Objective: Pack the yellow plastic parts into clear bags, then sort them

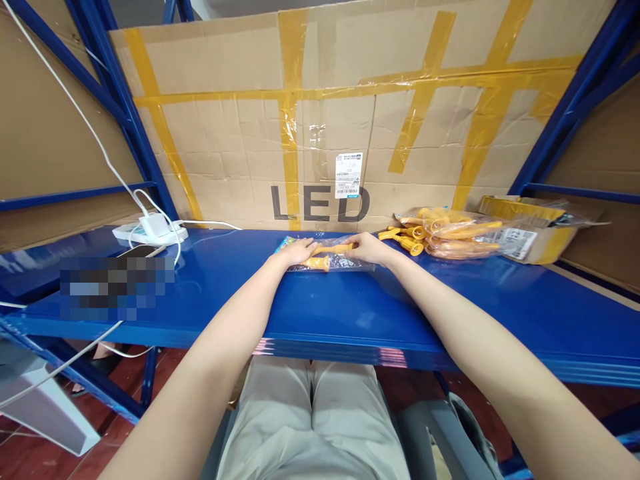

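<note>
A clear plastic bag [345, 265] with a colourful printed left end lies on the blue shelf top in front of me. My left hand [299, 252] is closed on the bag near that printed end, its fingers pointing right. My right hand [370, 249] pinches the right end of a long yellow-orange plastic piece [336, 249], which lies along the bag. Whether this piece is inside the bag or on top of it I cannot tell. Just below it, a shorter flared yellow-orange piece [318, 263] shows at the bag.
Several yellow-orange plastic pieces [453, 230], some in clear bags, are piled at the right beside an open cardboard box [550, 240]. A power strip [150, 230] with white cables and a blurred dark object [115, 283] lie left. A large carton [235, 147] stands behind.
</note>
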Available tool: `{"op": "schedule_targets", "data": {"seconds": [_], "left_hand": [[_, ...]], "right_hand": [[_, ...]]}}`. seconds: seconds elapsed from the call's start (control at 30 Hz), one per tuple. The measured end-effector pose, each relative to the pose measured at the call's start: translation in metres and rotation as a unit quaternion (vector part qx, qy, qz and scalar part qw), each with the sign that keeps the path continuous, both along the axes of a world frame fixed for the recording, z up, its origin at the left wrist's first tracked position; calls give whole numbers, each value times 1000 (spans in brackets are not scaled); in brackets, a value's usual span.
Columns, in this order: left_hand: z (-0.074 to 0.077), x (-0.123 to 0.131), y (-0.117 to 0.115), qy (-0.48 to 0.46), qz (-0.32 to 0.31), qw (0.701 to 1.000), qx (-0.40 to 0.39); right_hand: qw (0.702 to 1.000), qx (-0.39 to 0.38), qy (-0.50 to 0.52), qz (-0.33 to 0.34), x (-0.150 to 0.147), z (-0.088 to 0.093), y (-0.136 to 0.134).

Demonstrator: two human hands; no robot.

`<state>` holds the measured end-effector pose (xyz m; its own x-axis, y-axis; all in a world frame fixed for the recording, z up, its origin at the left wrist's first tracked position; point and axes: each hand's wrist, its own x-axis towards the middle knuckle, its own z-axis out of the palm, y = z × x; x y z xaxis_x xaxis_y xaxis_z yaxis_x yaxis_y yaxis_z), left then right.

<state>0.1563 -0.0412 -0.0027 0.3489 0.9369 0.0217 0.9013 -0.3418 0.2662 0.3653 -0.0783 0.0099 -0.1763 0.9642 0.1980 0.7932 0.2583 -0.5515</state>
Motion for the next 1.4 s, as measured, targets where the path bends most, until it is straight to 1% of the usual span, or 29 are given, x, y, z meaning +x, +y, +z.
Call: {"op": "schedule_targets", "data": {"seconds": [0.1, 0.17, 0.2, 0.27, 0.33, 0.4, 0.43, 0.5, 0.6, 0.67, 0.73, 0.87, 1.03, 1.1, 1.17, 1.23, 1.3, 1.37, 1.4], "left_hand": [[0, 5, -3, 2, -16, 1000, -2], [0, 8, -4, 0, -24, 1000, -5], [0, 9, -5, 0, -28, 1000, -7], [0, 12, -6, 2, -37, 999, -12], [-1, 16, -7, 4, -48, 999, -14], [-3, 19, -7, 6, -60, 998, -11], [-4, 20, -7, 6, -66, 998, -8], [-5, 22, -7, 8, -74, 997, 0], [-6, 22, -6, 8, -73, 997, 15], [-7, 22, -4, 9, -72, 997, 24], [-7, 21, -3, 13, -69, 997, 31], [-6, 20, -1, 21, -59, 997, 37], [-5, 16, 1, 20, -50, 998, 17], [-5, 14, 2, 19, -48, 999, 2], [-6, 12, 4, 14, -47, 999, -6], [-6, 10, 6, 13, -39, 999, -9], [-6, 7, 8, 20, -30, 999, -11], [-5, 3, 10, 29, -22, 999, -8], [-5, 1, 11, 34, -18, 999, -6]], "right_hand": [[998, -37, 44, 35, -4, -4, 0], [997, -38, 39, 46, -4, -7, 2], [998, -23, 19, 48, -3, -8, 3], [997, 28, -53, 41, -2, -8, 5], [987, 81, -134, 22, 0, -7, 7], [978, 101, -179, 22, 1, -7, 7], [978, 98, -180, 33, 2, -7, 8], [985, 80, -140, 63, 2, -8, 9], [995, 27, -11, 95, 3, -11, 12], [991, -15, 76, 105, 3, -14, 14], [984, -47, 140, 99, 3, -16, 13], [969, -80, 218, 89, 0, -15, 5], [950, -123, 264, 115, -4, -11, -3], [954, -123, 258, 91, -4, -11, 1], [966, -96, 237, 29, -1, -11, 9], [979, -33, 197, -50, 7, -10, 17], [983, 56, 125, -120, 18, -7, 23], [974, 143, 20, -172, 33, -5, 24], [966, 167, -31, -196, 40, -4, 24]]}}
